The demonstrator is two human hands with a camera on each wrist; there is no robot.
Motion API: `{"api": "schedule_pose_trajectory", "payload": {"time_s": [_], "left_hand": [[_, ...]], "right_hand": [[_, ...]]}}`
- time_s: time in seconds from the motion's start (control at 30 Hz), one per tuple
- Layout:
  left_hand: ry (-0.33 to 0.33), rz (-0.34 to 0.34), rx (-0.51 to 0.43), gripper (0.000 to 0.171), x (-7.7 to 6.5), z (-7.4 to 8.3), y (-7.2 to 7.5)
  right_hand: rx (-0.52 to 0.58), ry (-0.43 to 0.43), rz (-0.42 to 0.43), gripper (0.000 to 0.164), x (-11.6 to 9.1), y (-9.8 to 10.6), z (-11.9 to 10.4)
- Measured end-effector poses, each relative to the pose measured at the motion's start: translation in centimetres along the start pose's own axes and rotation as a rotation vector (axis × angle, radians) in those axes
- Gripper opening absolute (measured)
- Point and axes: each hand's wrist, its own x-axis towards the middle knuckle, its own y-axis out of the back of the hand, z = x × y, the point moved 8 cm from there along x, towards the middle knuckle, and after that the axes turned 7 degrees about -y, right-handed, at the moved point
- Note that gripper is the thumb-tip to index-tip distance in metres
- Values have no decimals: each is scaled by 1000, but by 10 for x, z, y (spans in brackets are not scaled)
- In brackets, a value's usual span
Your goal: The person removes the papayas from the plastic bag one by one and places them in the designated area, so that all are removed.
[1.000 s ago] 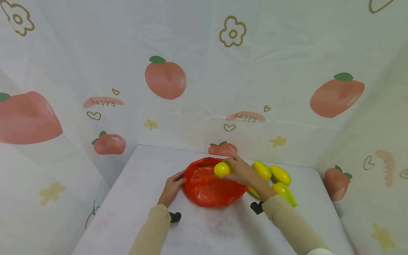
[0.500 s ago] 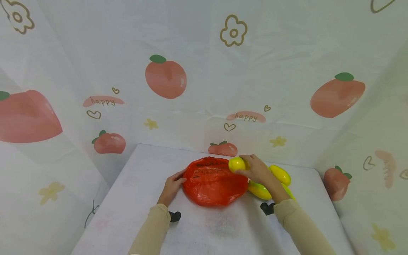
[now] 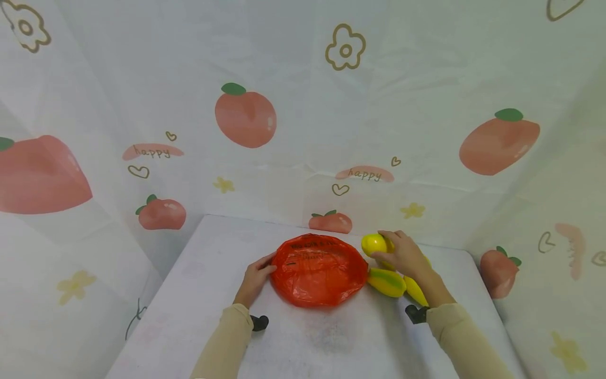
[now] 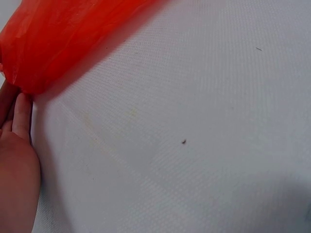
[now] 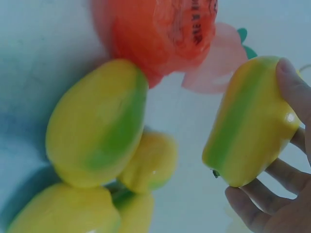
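A red plastic bag with dark print lies in a rounded shape on the white table. My left hand pinches its left edge; in the left wrist view the fingertips meet the bag's corner. My right hand holds a yellow mango above the table, right of the bag. In the right wrist view, a green stripe runs along the held mango, gripped between thumb and fingers. Below it lie other yellow-green mangoes, one of them by the bag's right edge. My right hand partly hides the others.
The white table meets a printed cloth backdrop at the back and sides. A dark strap piece shows at my left wrist, another at my right. A thin cord hangs at the left.
My right hand has moved to the right with the mango, from over the bag to over the other mangoes. My left hand and the bag have stayed in place.
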Motion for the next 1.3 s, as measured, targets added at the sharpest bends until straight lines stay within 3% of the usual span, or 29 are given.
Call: {"api": "schedule_pose_trajectory", "payload": {"time_s": [0.6, 0.87, 1.3], "left_hand": [[30, -17, -4, 45, -2, -1, -3], [8, -10, 6, 46, -2, 3, -1], [3, -15, 23, 45, -1, 5, -1]], "right_hand": [[-18, -103, 12, 90, -20, 19, 63], [-33, -111, 55, 89, -31, 27, 88], [-32, -173, 35, 92, -54, 21, 135]]}}
